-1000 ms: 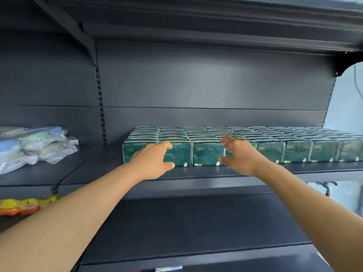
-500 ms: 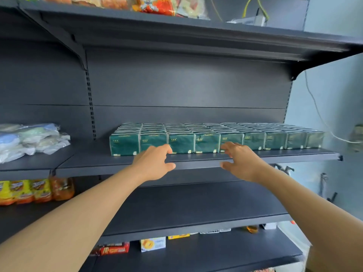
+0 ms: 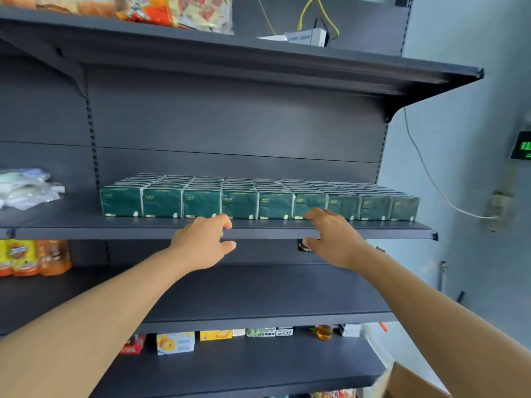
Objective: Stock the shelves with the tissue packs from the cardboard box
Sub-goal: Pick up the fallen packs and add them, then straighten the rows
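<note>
While both arms reach forward in the head view, the left hand (image 3: 202, 242) and the right hand (image 3: 333, 239) hang in front of the edge of a dark grey metal shelf (image 3: 71, 225), fingers loosely curved and spread, holding nothing. On that shelf the green tissue packs (image 3: 258, 201) stand in tidy rows, front faces lined up just behind the edge and the block running back toward the rear panel. Neither hand touches them. Farther left on the same level lie clear plastic bags (image 3: 26, 186) of pale goods. Above, another shelf (image 3: 316, 67) carries bright snack bags (image 3: 172, 10) and a white device (image 3: 307, 37) with a yellow cable (image 3: 316, 7). Below the hands sits a bare dark shelf (image 3: 258, 294), with orange bottles (image 3: 34, 257) at its left, and under it small boxes (image 3: 175, 341) in a row. At the lower right corner a flap of the cardboard box (image 3: 413, 383) shows. A pale blue wall (image 3: 459, 168) stands to the right, with a white cord (image 3: 425, 168) hanging across it.
</note>
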